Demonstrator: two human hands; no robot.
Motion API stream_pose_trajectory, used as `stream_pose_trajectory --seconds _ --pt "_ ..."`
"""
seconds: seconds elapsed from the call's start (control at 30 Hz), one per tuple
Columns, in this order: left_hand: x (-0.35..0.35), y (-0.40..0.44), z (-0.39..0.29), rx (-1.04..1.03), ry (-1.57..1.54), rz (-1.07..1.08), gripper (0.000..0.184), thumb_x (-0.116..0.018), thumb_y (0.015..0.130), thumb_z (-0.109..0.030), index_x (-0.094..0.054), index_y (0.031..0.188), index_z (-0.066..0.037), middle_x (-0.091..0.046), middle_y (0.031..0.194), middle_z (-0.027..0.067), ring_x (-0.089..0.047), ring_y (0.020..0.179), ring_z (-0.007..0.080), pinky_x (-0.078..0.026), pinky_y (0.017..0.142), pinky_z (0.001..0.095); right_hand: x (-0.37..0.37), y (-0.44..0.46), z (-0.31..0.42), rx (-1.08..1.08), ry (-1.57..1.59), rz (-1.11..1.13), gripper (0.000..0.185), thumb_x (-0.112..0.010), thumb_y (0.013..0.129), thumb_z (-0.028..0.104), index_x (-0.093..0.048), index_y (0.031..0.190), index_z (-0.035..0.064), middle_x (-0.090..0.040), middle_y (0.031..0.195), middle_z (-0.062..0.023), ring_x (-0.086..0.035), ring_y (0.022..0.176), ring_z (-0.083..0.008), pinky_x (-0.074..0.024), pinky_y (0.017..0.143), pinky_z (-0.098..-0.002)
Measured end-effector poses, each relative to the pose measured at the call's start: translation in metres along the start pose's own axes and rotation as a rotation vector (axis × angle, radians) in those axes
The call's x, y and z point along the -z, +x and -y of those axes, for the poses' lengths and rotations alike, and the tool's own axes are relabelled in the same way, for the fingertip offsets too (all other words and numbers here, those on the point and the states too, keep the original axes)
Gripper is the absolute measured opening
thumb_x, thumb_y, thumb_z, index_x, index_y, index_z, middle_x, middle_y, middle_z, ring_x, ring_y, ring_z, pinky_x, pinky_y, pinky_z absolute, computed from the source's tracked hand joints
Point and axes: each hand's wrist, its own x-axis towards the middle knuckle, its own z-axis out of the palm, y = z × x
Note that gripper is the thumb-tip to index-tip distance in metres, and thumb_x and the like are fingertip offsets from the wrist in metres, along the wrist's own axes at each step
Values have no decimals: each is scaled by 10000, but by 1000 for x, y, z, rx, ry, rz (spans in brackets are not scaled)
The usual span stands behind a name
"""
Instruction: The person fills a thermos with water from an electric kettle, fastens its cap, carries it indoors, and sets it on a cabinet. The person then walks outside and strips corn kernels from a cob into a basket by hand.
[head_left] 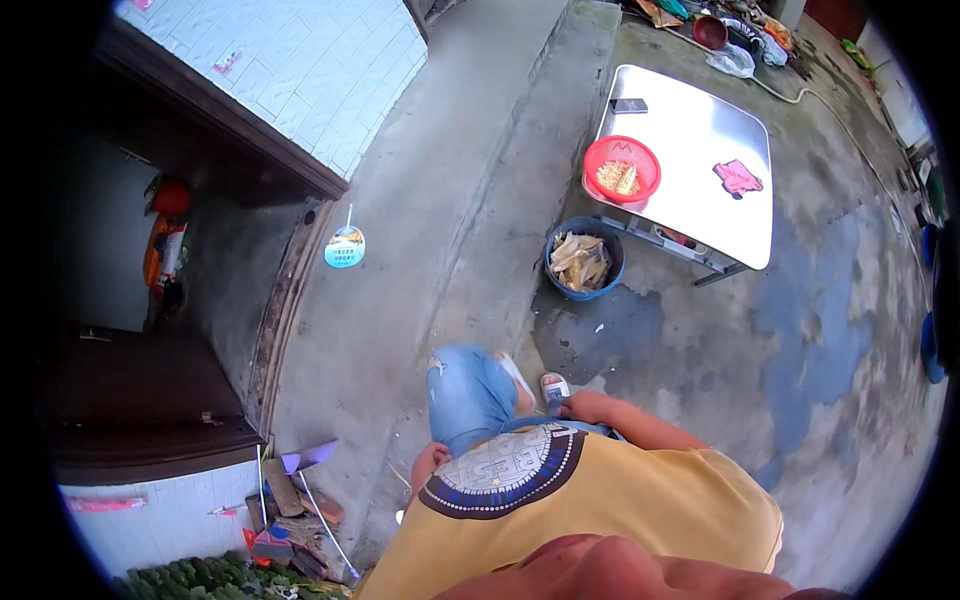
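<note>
My left hand (430,462) hangs low beside the yellow T-shirt (640,490), its fingers too small and partly hidden to read. In front of my waist is my right hand (578,405), close to the blue jeans (470,395); its fingertips are hidden. One knee is raised and blurred, with a sneaker (554,387) on the concrete. Ahead stands a blue bucket (553,262) of corn husks (580,262). Beyond it, a red plastic basket (640,160) with corn kernels and a cob (627,181) sits on a metal-topped table (690,130). Both hands are apart from these things.
A phone (629,105) and a pink cloth (738,179) lie on the table. A round fan (345,247) lies by the doorway step. Brooms (325,520) and wood pieces (285,490) are at lower left. A hose (810,95) crosses the wet yard; a raised ledge (500,170) runs alongside.
</note>
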Motion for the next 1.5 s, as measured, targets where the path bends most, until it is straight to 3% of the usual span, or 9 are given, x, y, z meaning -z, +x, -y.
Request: stream_pose_trajectory --seconds 0.27,0.43,0.53,0.67,0.8,1.1,1.37,1.43,1.5 --pt "88 148 -202 -258 456 135 140 -676 929 -169 -673 1054 -106 -709 959 121 -676 935 342 -527 784 440 73 98 -32 -203 76 74 438 -514 1008 439 -675 1120 47 -701 1049 -256 -671 998 -449 -507 882 -526" --pt "160 231 -338 -205 548 327 183 -578 979 -177 -693 1067 -65 -711 1058 174 -671 1023 363 -530 865 477 167 88 51 -337 276 137 336 -604 950 367 -680 1106 78 -715 1052 -229 -686 1075 -399 -521 917 -478" --pt "202 274 -404 -234 712 637 210 -579 976 -164 -705 1076 -29 -714 1058 192 -667 1019 389 -528 877 477 216 95 85 -472 327 61 323 -597 957 363 -678 1101 86 -720 1064 -215 -687 1070 -386 -520 910 -475" --pt "247 352 -380 -45 382 964 239 -595 970 -184 -718 1112 -37 -721 1051 205 -678 998 392 -530 880 449 259 97 98 -432 639 -237 286 -568 988 324 -709 1057 85 -733 1028 -170 -695 996 -332 -525 881 -434" --pt "287 384 -551 67 628 1080 321 -653 936 -240 -704 1183 -42 -737 1118 186 -696 1035 306 -516 921 405 330 97 121 -398 943 -383 262 -592 978 308 -718 1030 85 -736 1011 -145 -690 971 -287 -521 873 -416" --pt "265 545 -713 -77 838 1231 396 -718 864 -266 -711 1173 -18 -738 1167 166 -690 1039 247 -504 932 394 445 154 80 -467 899 -399 305 -613 958 344 -684 1070 69 -729 1009 -164 -678 965 -324 -513 868 -441" --pt "132 681 -817 -330 1471 1707 335 -621 909 -367 -755 1034 -87 -737 1032 201 -700 972 395 -533 843 480 480 158 86 -624 1263 -524 327 -601 962 361 -677 1077 64 -726 959 -167 -685 951 -341 -517 847 -448" --pt "74 689 -883 -402 1868 1711 293 -590 937 -316 -753 1009 -84 -735 1024 201 -700 968 388 -530 827 490 463 195 85 -615 1366 -652 279 -607 978 294 -665 1074 38 -725 884 -151 -710 851 -287 -539 785 -409" --pt "12 722 -924 -290 1781 1615 286 -586 955 -302 -710 1059 -66 -742 919 129 -706 878 327 -527 800 453 469 220 83 -793 1494 -760 223 -610 984 235 -662 1061 32 -718 858 -139 -712 776 -248 -549 729 -380"
